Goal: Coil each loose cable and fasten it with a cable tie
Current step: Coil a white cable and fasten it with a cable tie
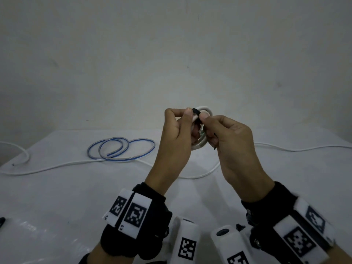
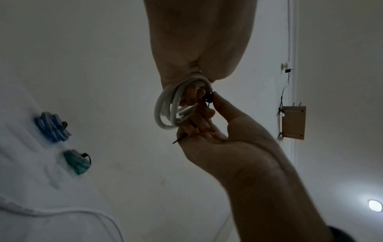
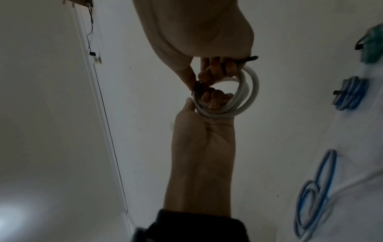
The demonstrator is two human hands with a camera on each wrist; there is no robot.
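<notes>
I hold a white cable coil (image 1: 205,109) up above the table, between both hands. My left hand (image 1: 183,119) grips the coil, thumb on top and fingers through the loops (image 3: 215,98). A black cable tie (image 1: 196,112) wraps one side of the coil. My right hand (image 1: 207,124) pinches the tie at its head (image 2: 208,97), and the tie's thin tail (image 2: 178,140) runs through the curled fingers and pokes out below them. In the right wrist view the coil (image 3: 249,91) hangs between the hands and the tail (image 3: 251,58) shows beside the right palm.
A loose blue-striped cable (image 1: 122,149) lies in open loops on the white table (image 1: 76,197). A long thin white cable (image 1: 57,166) trails across it. A tied blue coil (image 2: 52,126) and a tied green coil (image 2: 76,162) lie on the table further off. A dark object (image 1: 1,221) sits at the left edge.
</notes>
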